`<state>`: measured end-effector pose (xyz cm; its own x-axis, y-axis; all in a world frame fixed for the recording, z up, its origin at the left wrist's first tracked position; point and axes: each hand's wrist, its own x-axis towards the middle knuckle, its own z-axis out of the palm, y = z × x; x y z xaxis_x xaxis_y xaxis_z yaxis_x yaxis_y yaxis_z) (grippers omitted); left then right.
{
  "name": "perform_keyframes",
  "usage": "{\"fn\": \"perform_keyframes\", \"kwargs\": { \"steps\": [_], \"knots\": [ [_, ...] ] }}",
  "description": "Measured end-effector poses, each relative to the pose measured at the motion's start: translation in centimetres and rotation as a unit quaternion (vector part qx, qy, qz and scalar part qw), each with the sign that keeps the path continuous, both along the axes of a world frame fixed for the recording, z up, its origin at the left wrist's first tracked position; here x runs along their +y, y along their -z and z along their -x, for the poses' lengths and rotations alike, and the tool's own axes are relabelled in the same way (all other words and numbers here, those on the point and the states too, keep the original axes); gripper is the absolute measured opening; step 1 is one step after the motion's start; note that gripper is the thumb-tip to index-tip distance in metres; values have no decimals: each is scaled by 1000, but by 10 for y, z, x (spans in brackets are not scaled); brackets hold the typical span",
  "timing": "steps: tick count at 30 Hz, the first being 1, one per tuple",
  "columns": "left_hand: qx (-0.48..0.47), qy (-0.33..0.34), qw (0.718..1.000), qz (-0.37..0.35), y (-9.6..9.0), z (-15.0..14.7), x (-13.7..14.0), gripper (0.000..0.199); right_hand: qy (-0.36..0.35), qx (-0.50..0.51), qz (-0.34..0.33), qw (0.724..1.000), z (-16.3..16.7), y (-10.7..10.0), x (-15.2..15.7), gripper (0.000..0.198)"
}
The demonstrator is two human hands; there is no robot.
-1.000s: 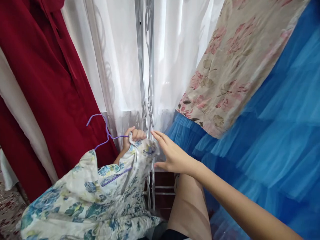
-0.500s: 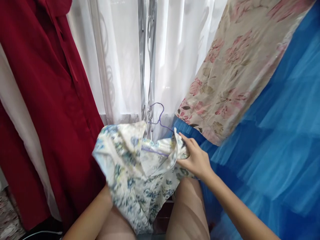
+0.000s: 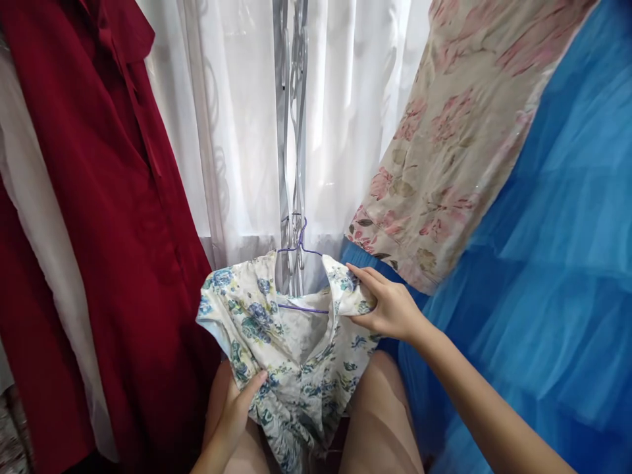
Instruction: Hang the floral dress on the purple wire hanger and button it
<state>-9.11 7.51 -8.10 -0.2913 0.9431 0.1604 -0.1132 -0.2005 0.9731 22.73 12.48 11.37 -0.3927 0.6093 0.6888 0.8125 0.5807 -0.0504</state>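
Observation:
A white garment with blue and green flowers (image 3: 291, 362) is spread in front of me, its V-shaped neck facing up. Inside it sits a purple hanger (image 3: 301, 245); the hook and part of the shoulders show above the neckline, and the lower bar crosses the neck opening. My right hand (image 3: 390, 304) grips the shoulder on the right, thumb below and fingers above the cloth. Lower on the left side, my left hand (image 3: 241, 405) pinches the garment, its thumb on the front and the other fingers hidden behind the fabric.
Dark red garments (image 3: 123, 263) hang on the left. A beige dress with pink flowers (image 3: 434, 164) and a blue layered tulle skirt (image 3: 533, 316) hang on the right. Behind are white curtains (image 3: 241, 131) and silvery hangers (image 3: 296, 131) in a vertical row.
The garment has turned to face me and straightened on its hanger, whose hook swung upright. My left hand, hidden behind the cloth before, now shows its thumb on the front. The right hand keeps its hold.

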Motion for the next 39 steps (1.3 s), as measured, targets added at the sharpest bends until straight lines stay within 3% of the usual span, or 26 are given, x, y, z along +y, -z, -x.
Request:
{"fn": "perform_keyframes", "kwargs": {
  "steps": [3,6,7,9,13,15,17,21,24,28,30,32,35,37,39],
  "knots": [
    [8,-21,1000,14,-1,-9,-13,56,2,8,-50,999,2,15,-10,83],
    [19,-51,997,59,-3,-15,-20,46,-13,97,-75,992,5,44,-24,62],
    [24,-60,995,71,-3,-16,-22,46,-28,139,-47,989,5,56,-31,54],
    [37,-66,993,87,-3,-20,-26,51,-62,207,76,973,4,83,-44,40],
    [44,-13,997,63,-8,-38,-36,59,-109,224,343,906,14,126,-66,29],
    [42,10,998,44,-10,-51,-39,56,-131,218,406,878,30,141,-71,30],
    [40,29,998,32,-11,-63,-41,51,-149,245,427,858,48,151,-72,30],
    [55,47,997,27,-11,-75,-44,47,-169,319,409,838,71,162,-68,30],
    [87,40,995,36,-7,-67,-42,53,-166,333,402,836,68,161,-66,32],
    [100,-84,991,40,2,-41,-31,61,-164,348,430,817,58,155,-69,29],
    [125,-156,980,-8,3,-32,-28,57,-163,361,454,798,56,153,-72,27],
    [194,-178,962,-78,1,-30,-31,44,-164,370,479,779,59,152,-75,24],
    [320,-65,935,-140,3,-45,-42,27,-185,368,516,751,67,152,-80,21],
    [354,28,926,-129,9,-61,-49,30,-195,355,537,740,73,153,-85,20],
    [349,64,929,-104,19,-77,-51,33,-195,341,551,737,76,153,-88,19]
  ]
}}
